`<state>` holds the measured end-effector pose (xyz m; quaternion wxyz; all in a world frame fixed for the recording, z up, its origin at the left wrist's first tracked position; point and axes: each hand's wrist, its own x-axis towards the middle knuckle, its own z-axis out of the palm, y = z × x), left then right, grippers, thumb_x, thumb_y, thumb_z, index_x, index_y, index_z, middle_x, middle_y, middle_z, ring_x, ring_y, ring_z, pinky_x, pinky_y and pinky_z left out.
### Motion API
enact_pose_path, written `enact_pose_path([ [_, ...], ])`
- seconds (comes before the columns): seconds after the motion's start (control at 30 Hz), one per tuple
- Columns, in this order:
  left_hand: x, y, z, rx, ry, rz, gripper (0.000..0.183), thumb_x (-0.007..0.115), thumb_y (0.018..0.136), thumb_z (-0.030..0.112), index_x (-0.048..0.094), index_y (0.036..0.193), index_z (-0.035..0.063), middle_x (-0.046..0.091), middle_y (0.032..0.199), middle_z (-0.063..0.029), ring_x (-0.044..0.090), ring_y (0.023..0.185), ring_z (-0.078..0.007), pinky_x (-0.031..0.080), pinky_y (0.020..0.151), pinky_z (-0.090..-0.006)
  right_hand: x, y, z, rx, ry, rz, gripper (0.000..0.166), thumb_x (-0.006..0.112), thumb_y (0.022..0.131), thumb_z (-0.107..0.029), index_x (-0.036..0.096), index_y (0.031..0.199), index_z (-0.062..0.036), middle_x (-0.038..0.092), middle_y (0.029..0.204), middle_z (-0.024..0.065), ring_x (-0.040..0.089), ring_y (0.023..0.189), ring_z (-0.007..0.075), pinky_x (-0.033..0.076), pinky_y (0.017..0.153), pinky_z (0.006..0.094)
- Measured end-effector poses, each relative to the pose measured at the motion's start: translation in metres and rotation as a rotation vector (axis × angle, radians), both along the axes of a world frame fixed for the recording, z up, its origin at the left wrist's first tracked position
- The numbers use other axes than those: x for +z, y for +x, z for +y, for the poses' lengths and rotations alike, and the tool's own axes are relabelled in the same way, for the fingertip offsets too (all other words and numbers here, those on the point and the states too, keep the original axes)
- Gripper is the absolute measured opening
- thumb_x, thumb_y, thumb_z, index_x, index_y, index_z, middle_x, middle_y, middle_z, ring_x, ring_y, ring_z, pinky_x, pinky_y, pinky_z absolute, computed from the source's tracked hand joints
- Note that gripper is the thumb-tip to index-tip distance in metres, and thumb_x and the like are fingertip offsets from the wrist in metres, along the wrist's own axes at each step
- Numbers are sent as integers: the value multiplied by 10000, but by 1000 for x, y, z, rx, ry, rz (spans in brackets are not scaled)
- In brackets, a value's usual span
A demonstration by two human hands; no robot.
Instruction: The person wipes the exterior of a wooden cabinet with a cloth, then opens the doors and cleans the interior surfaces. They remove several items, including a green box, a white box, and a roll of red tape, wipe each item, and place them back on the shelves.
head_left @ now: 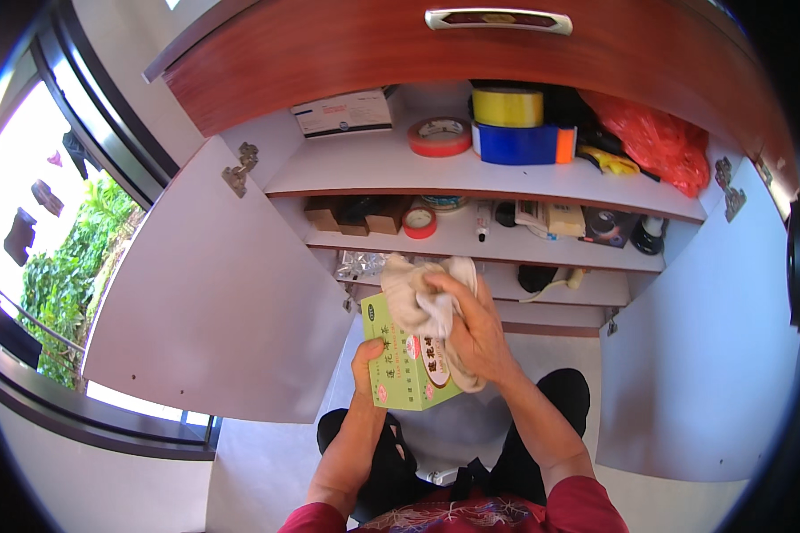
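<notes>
My left hand [367,368] grips the lower left side of a green cardboard box [388,363] that bears printed writing. It is held tilted in front of me, above my knees. Bunched in my right hand [477,326] is a whitish cloth [410,296], which lies against the upper right part of the box. A fold of the cloth hangs down along the box's right side and hides some of it. Behind both hands stands an open cabinet with shelves [367,166].
Cabinet doors stand open at left [233,300] and right [693,346]. On the top shelf are a white carton [343,114], a red tape roll [440,137], yellow tape [507,108], a blue roll [517,144] and a red plastic bag [660,133]. Lower shelves hold a smaller tape roll [419,222] and boxes.
</notes>
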<state>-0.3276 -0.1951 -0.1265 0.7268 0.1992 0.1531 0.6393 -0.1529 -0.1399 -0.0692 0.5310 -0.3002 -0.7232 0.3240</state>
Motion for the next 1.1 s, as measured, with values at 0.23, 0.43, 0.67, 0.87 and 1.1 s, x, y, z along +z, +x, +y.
enact_pose_path([
  [0.23,8,8,5,142,-66,-13,687,523,778,339,371,1366,18,512,1284,-172,524,1145,-314,451,954,-416,-7,0,-7,51,318,-182,547,583,737,-65,571,1266,-203,535,1177,125,466,1024,334,380,850,411],
  [0.43,10,-5,-4,59,21,-172,613,451,774,427,475,1261,56,557,1181,-166,556,1058,-318,483,903,-438,1,2,-54,104,563,-317,598,701,656,-146,592,1237,-234,556,1134,23,485,994,250,377,726,360],
  [0.67,-11,-2,-8,251,-100,125,680,356,845,550,443,1299,52,540,1207,-145,540,1085,-298,441,960,-426,-7,1,-50,14,469,-249,599,696,639,-138,594,1228,-176,529,1175,90,476,957,311,415,829,392],
  [0.87,14,11,-8,3,29,-100,746,527,732,355,344,1378,31,474,1322,-161,496,1182,-317,398,1016,-421,-7,3,-31,-44,240,-129,551,538,703,-20,560,1248,-98,499,1208,168,451,979,361,390,886,428],
  [1.1,23,25,-12,16,-24,177,844,594,623,249,301,1402,109,466,1298,-164,525,1143,-298,441,962,-425,-17,28,-5,286,-605,363,295,560,893,-124,579,1136,43,519,1231,56,512,1018,98,413,858,245],
])
